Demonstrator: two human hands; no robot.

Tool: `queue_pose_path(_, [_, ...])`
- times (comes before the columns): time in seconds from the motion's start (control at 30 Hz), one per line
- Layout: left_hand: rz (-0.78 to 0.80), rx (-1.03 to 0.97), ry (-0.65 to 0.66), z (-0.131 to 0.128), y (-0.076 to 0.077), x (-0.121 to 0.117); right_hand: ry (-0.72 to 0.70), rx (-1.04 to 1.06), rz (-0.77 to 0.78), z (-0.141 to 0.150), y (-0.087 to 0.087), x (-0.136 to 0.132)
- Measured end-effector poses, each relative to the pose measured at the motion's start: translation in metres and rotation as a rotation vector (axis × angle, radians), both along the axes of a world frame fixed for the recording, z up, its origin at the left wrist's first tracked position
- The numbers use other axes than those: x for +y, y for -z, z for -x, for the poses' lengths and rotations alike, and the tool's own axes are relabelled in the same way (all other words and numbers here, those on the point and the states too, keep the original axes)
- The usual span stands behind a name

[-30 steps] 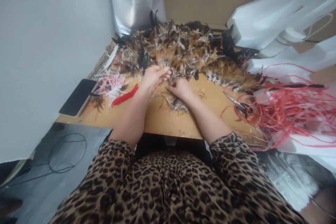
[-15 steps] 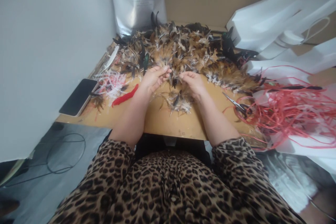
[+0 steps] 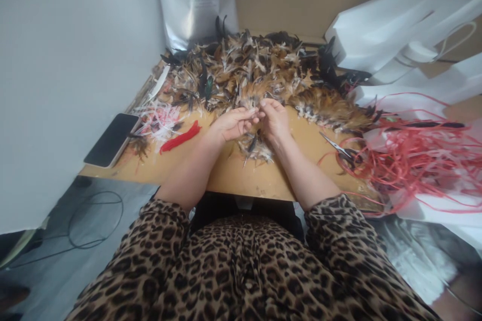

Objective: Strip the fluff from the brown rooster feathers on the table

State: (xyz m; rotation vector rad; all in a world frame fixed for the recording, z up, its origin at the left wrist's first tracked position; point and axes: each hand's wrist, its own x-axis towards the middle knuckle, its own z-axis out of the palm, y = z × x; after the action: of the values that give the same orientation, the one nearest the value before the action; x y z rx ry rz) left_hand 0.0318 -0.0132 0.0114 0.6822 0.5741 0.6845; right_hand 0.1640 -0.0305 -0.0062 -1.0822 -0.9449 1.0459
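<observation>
My left hand (image 3: 238,123) is closed in a pinch at the front of the feather pile. A small fan of brown feathers (image 3: 253,91) rises just beyond its fingertips and appears held by the quill ends. Close against it, my right hand (image 3: 276,116) pinches too, its fingertips meeting those of the left; what lies between them is too small to make out. Below the hands, a little heap of pale and dark loose feathers (image 3: 256,149) lies on the wooden table (image 3: 248,180). The large pile of brown and black feathers (image 3: 263,60) spreads behind.
To the left lie a phone (image 3: 112,139), white and pink strips (image 3: 160,120) and a red bundle of thread (image 3: 181,138). Scissors (image 3: 341,148) rest at the right beside tangled red strips (image 3: 422,160). A silver bag (image 3: 199,15) stands at the back.
My left hand has moved right and slightly nearer me, carrying the small fan of feathers. The fingertips of both hands, apart before, now meet.
</observation>
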Motion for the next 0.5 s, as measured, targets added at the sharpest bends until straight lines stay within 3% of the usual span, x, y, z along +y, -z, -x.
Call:
queue_pose_path(0.2, [-0.082, 0.067, -0.089, 0.002, -0.002, 0.001, 0.009, 0.055, 0.017, -0.002, -0.003, -0.001])
queue_pose_path(0.33, [-0.228, 0.169, -0.194, 0.003, -0.003, 0.001, -0.074, 0.049, 0.135, -0.010, -0.007, -0.002])
queue_pose_path(0.5, [-0.322, 0.230, -0.217, 0.002, -0.001, 0.003, -0.177, 0.149, 0.166, -0.011, -0.005, -0.004])
